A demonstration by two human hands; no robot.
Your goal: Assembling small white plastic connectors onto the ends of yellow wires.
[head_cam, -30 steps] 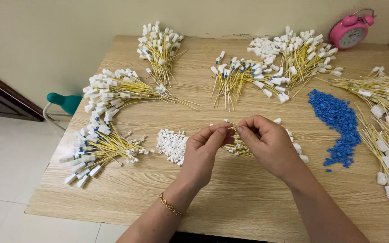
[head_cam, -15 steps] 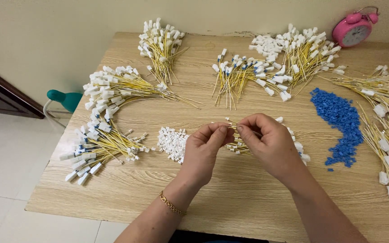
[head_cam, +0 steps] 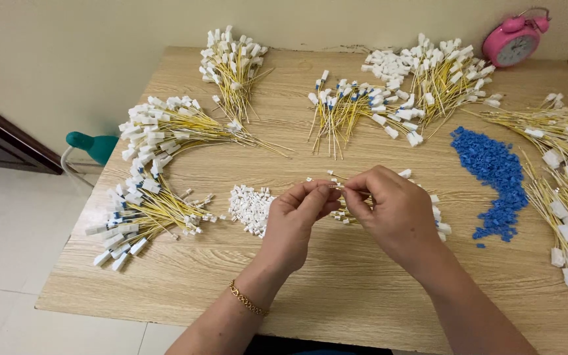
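Both hands pinch a level, crosswise yellow wire.

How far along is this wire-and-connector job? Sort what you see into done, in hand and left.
Done, it appears: bundles of yellow wires with white connectors fanned along the table's far and left sides. In hand: left hand and right hand pinch one thin wire between them. Left: a pile of loose white connectors and a heap of blue pieces.

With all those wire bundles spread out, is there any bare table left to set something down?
Yes. The near edge of the table, below the left hand and right hand, is bare wood. A smaller bare patch lies between the white connector pile and the upper yellow wire bundles. The right side, around the blue pieces, is crowded.
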